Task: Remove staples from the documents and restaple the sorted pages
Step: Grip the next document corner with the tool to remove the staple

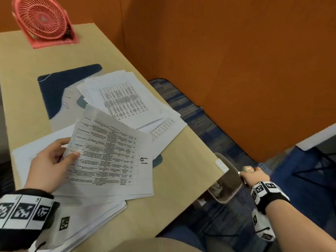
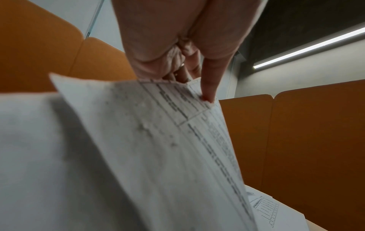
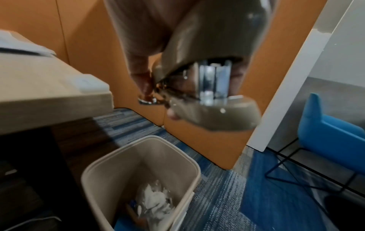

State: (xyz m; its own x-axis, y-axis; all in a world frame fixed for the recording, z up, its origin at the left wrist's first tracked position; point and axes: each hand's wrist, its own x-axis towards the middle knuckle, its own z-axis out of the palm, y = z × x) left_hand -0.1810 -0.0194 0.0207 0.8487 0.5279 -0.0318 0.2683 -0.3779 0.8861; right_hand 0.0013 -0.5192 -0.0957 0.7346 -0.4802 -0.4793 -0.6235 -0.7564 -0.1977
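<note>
My left hand pinches the left edge of a printed document marked "19", thumb on top and fingers beneath, lifting it a little off the desk. The same document fills the left wrist view. My right hand is off the desk's right edge, gripping a beige stapler with a metal inner part, held above a beige waste bin. The bin stands on the floor by the desk corner with crumpled paper inside.
More loose sheets lie spread on the wooden desk, over a dark blue mat. Another pile sits near me. A pink fan stands at the back. Orange partitions surround the desk; a blue chair stands right.
</note>
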